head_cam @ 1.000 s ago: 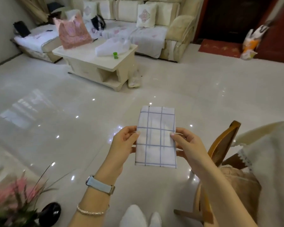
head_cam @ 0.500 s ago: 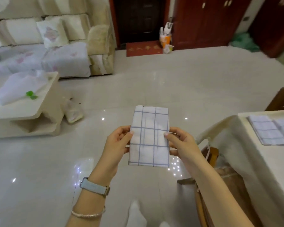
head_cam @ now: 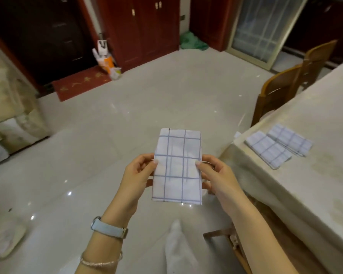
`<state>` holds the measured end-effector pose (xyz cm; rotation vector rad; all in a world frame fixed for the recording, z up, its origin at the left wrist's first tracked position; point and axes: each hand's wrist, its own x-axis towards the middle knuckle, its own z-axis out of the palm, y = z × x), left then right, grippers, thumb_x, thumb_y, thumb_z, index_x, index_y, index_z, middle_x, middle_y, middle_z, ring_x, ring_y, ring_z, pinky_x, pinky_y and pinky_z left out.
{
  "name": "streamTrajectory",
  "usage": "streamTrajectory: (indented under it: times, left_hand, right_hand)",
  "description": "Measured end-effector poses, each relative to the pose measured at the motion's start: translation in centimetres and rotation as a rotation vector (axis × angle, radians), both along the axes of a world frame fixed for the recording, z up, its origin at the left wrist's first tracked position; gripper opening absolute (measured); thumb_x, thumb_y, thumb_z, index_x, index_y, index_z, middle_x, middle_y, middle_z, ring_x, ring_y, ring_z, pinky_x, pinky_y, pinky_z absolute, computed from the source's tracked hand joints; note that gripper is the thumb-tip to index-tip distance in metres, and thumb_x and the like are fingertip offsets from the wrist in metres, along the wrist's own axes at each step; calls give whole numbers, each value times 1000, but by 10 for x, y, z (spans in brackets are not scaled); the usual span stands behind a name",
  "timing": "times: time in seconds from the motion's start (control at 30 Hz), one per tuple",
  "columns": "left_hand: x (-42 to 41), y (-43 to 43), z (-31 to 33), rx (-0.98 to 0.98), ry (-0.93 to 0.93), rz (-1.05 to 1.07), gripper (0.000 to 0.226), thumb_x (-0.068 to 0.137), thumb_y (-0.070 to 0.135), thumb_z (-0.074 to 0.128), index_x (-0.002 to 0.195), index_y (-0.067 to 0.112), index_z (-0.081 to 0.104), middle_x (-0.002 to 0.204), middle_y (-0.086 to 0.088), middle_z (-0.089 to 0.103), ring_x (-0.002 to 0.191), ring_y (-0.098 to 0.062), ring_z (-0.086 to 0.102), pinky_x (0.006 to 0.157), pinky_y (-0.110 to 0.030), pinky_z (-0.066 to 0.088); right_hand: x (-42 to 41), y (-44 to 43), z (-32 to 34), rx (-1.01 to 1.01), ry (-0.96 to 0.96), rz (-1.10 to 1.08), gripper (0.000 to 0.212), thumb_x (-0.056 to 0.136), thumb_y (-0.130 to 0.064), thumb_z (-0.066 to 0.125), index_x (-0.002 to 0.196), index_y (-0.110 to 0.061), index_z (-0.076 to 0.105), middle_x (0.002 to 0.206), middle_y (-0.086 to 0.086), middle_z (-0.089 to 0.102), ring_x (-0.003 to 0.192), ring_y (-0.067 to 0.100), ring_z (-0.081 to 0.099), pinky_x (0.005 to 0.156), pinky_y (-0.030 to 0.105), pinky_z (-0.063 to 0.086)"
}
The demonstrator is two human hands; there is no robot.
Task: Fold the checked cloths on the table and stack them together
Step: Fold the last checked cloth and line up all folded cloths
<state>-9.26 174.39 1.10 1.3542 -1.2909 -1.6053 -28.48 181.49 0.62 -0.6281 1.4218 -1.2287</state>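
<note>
Both hands, left hand and right hand, are pinching a folded cloth by its side edges above the floor, while two folded cloths are lying side by side, farther right, on the table.

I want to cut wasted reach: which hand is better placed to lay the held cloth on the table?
Probably the right hand. It pinches the held cloth on the side nearest the table, where two folded cloths lie. The left hand would cross over.
</note>
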Motion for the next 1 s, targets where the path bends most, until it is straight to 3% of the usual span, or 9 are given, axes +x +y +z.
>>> streamTrajectory:
  times: [0.17, 0.47, 0.77, 1.0]
  left_hand:
    - [-67, -90, 1, 11, -11, -140, 17, 98, 18, 53, 110, 17, 66, 97, 0, 74, 85, -11, 69, 66, -22, 54]
    - [-183, -218, 8, 6, -3, -398, 16, 98, 17, 53, 105, 20, 67, 96, 2, 73, 88, -12, 69, 70, -28, 55]
    - [-318, -335, -7, 17, 7, -696, 18, 99, 16, 52, 109, 16, 67, 100, -2, 74, 90, -15, 70, 77, -33, 60]
    - [-434, -430, -2, -14, -48, -969, 18, 98, 18, 53, 110, 16, 66, 101, 0, 73, 90, -13, 69, 66, -21, 55]
  right_hand:
    - [-48, -64, -5, 10, -19, -148, 18, 98, -16, 56, 110, -11, 67, 104, 21, 70, 80, 21, 67, 58, 21, 52]
    - [-134, -150, 2, 9, -33, -436, 15, 96, -21, 59, 107, -19, 68, 98, 8, 75, 86, 21, 72, 65, 26, 56]
    - [-228, -234, -15, 35, 1, -724, 16, 97, -18, 57, 109, -17, 68, 95, 5, 75, 75, 9, 72, 60, 21, 55]
    - [-292, -308, -20, 9, -57, -1009, 15, 96, -17, 58, 107, -15, 69, 96, 7, 76, 84, 19, 73, 62, 28, 56]
